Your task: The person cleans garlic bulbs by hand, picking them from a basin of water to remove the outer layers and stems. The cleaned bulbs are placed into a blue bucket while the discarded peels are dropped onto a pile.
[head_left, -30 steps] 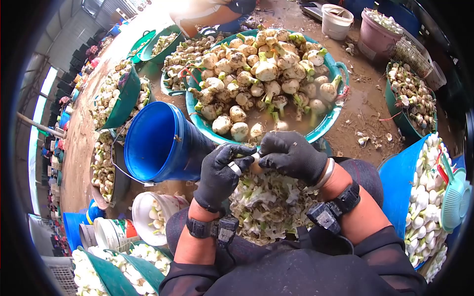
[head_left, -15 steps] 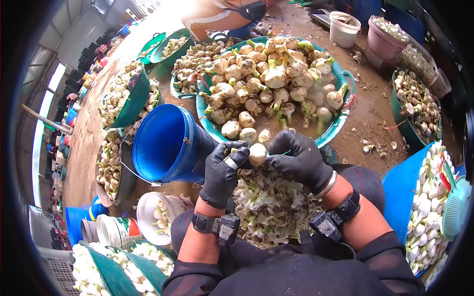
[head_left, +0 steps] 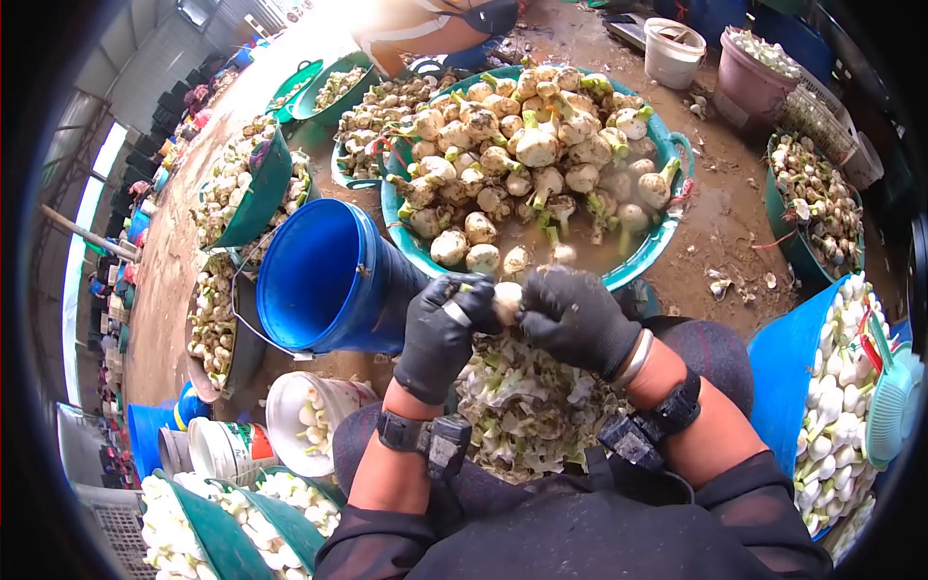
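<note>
My left hand [head_left: 443, 333], in a black glove, is closed around the stem side of a pale garlic bulb [head_left: 507, 303]. My right hand [head_left: 580, 319], gloved too, is curled shut against the bulb's right side; whatever its fingers hold is hidden. Just beyond both hands stands a wide teal tub [head_left: 398, 224] of muddy water, heaped with soil-stained garlic bulbs [head_left: 536, 145] on green stems. Below the hands, between my knees, lies a pile of peeled garlic skins [head_left: 527, 406].
A tilted blue bucket [head_left: 372, 280] stands left of the tub. A white bucket [head_left: 333, 387] with some pale bulbs lies nearer me. Right is a blue container [head_left: 788, 372] of clean white garlic with a teal strainer [head_left: 894, 406]. Another person [head_left: 416, 39] crouches beyond the tub.
My right hand has turned and closed more tightly beside the bulb, hiding the bit of teal seen at its fingers. The left hand keeps its hold, and the bulb is more covered.
</note>
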### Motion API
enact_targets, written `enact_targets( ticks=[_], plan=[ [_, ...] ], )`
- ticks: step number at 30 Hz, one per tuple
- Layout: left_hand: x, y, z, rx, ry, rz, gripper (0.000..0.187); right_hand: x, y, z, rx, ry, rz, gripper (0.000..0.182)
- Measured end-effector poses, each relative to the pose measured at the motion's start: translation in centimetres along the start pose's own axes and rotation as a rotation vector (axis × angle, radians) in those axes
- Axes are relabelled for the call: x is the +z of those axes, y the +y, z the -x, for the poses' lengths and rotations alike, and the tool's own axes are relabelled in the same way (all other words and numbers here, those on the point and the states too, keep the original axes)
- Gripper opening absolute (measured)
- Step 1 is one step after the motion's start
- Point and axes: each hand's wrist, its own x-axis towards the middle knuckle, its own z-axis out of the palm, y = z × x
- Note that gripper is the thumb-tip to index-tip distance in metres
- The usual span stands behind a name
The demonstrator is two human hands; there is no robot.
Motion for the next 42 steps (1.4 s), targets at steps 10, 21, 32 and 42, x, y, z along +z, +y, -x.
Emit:
enact_targets(
  ticks=[10,21,32,42],
  plan=[
    [0.4,-1.5,-0.2,0.02,0.051,0.34,0.017,1.8,0.5,-0.1,0.078,0.319,-0.401,0.021],
    [1.4,-1.0,0.2,0.613,0.001,-0.604,0.019,2.4,-0.5,-0.5,0.318,0.391,-0.129,0.016],
    [-1.6,0.4,1.4,0.318,0.094,-0.05,0.021,1.2,4.0,-1.0,0.36,-0.121,-0.193,0.015],
    [-0.9,-0.2,3.2,0.471,0.075,-0.415,0.019,2.1,-1.7,-0.3,-0.236,0.263,-0.044,0.023]
  ],
)
